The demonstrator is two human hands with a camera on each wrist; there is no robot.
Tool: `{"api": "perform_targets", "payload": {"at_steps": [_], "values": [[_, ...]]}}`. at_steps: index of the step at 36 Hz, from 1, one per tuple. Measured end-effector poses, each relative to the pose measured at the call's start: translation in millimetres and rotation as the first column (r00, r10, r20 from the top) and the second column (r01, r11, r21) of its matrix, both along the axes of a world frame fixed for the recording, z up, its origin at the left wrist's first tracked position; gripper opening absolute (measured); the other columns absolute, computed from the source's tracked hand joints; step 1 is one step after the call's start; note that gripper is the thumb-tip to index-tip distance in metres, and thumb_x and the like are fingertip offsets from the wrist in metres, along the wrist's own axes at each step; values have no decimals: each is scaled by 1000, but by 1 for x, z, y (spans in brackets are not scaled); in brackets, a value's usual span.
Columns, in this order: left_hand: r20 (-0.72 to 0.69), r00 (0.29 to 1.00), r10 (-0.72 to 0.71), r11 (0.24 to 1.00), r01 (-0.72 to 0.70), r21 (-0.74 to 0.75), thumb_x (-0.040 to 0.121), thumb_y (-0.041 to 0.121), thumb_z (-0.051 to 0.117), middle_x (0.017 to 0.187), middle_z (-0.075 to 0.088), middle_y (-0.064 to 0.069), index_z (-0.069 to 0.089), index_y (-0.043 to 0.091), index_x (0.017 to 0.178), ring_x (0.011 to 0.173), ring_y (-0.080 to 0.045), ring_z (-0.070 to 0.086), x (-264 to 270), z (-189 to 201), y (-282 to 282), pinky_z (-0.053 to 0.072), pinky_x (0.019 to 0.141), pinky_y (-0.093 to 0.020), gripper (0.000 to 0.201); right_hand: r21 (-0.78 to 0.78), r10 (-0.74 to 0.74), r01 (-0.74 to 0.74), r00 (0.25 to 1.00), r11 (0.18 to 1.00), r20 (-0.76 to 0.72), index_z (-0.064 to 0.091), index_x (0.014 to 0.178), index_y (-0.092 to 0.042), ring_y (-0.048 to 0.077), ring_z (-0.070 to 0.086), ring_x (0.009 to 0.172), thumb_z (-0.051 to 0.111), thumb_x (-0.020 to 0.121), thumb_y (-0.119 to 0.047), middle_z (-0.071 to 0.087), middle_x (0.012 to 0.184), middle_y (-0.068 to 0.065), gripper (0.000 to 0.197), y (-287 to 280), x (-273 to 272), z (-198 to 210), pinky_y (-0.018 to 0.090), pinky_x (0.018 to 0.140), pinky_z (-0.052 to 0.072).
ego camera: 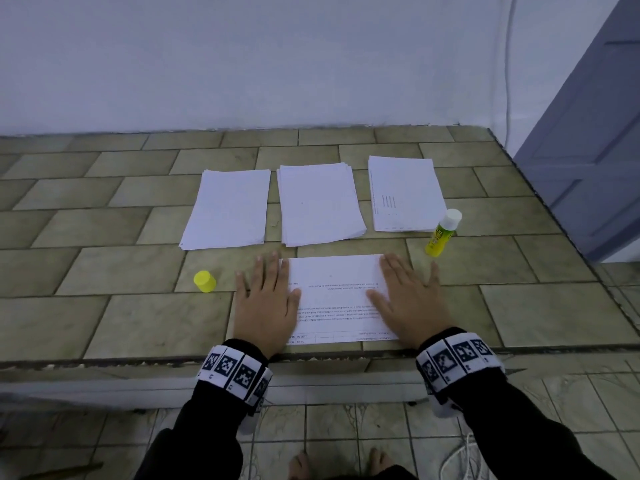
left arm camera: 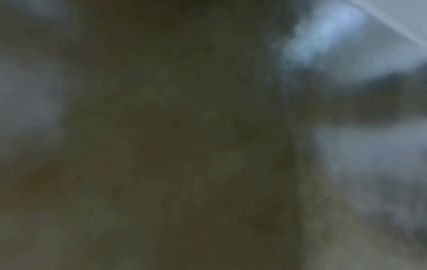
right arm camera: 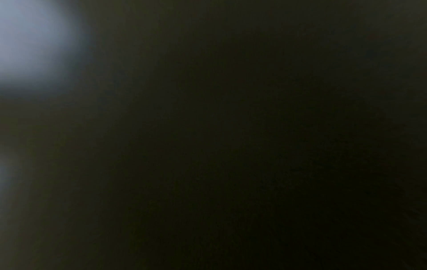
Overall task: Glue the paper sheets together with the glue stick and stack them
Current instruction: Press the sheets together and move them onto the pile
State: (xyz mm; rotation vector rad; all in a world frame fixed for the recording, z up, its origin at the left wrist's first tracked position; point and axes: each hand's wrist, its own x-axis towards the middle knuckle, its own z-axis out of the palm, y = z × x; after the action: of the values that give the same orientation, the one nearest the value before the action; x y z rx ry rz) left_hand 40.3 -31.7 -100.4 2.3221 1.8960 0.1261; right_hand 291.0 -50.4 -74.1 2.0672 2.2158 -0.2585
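A printed paper sheet (ego camera: 337,297) lies near the front edge of the tiled ledge (ego camera: 104,271). My left hand (ego camera: 266,299) presses flat on its left edge, fingers straight. My right hand (ego camera: 408,299) presses flat on its right side. Three paper stacks sit behind: left stack (ego camera: 227,209), middle stack (ego camera: 320,204), right stack (ego camera: 405,194). The yellow glue stick (ego camera: 443,233) stands uncapped, white tip up, right of the sheet. Its yellow cap (ego camera: 205,281) rests left of my left hand. Both wrist views are dark and blurred.
A white wall (ego camera: 277,64) rises behind the ledge. A grey-blue door (ego camera: 588,150) stands at the right. The ledge drops off at the front to a tiled floor (ego camera: 346,427), where bare feet and a white cord show.
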Motion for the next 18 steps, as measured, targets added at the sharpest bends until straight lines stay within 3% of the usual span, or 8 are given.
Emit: {"api": "perform_targets", "payload": {"at_steps": [4, 6, 8, 9, 10, 12, 18], "values": [[-1, 1000, -2, 1000, 2, 10, 93, 49, 0, 164, 14, -8, 23, 10, 156, 152, -30, 9, 0, -1, -1, 9, 119, -61, 76, -62, -93, 82, 976, 995, -199, 7, 155, -17, 9, -3, 149, 13, 101, -52, 2, 163, -5, 65, 0, -3, 16, 56, 115, -9], [-5, 1000, -7, 1000, 7, 3, 94, 49, -1, 164, 12, -8, 21, 10, 156, 152, -30, 8, 0, -1, -1, 8, 119, -60, 76, -56, -123, 110, 943, 992, -310, 12, 154, -15, 11, 0, 149, 23, 104, -43, 5, 162, -4, 59, 1, 0, 25, 54, 117, -3], [-11, 1000, -11, 1000, 11, 4, 93, 50, -3, 164, 10, -8, 19, 11, 156, 152, -29, 6, 0, -1, -2, 6, 119, -60, 77, 23, -80, 96, 920, 995, -384, 26, 147, -10, 20, 23, 145, 32, 103, -35, 28, 156, 3, 50, 3, 2, 34, 50, 114, 19], [-13, 1000, -10, 1000, 10, -1, 93, 50, -5, 165, 8, -8, 17, 11, 156, 152, -29, 4, -1, 0, -2, 5, 119, -59, 78, 53, -50, 78, 915, 996, -401, 35, 138, -9, 25, 39, 132, 37, 102, -30, 44, 142, 7, 42, 5, 3, 38, 45, 105, 34], [-13, 1000, -9, 1000, 9, -9, 92, 50, -6, 165, 7, -8, 16, 11, 157, 152, -29, 3, -1, 0, -1, 4, 119, -59, 79, 57, -33, 62, 914, 996, -403, 41, 129, -9, 26, 49, 116, 40, 101, -27, 52, 124, 7, 34, 8, 4, 42, 40, 93, 41], [-14, 1000, -9, 1000, 9, -12, 92, 51, -8, 165, 6, -8, 15, 10, 157, 152, -28, 2, -1, 0, -1, 3, 120, -59, 80, 20, -7, 16, 934, 1000, -358, 47, 121, -9, 25, 53, 103, 41, 100, -23, 55, 115, 7, 26, 16, 4, 49, 39, 86, 44], [-9, 1000, -1, 999, 1, -36, 88, 56, -14, 165, -2, -8, 9, 8, 157, 152, -26, -5, 0, 3, 0, -1, 120, -56, 87, -46, 78, -83, 992, 996, -99, 44, 124, -9, 28, 55, 109, 45, 98, -17, 53, 123, 11, 27, 44, 0, 45, 38, 86, 48]]}}
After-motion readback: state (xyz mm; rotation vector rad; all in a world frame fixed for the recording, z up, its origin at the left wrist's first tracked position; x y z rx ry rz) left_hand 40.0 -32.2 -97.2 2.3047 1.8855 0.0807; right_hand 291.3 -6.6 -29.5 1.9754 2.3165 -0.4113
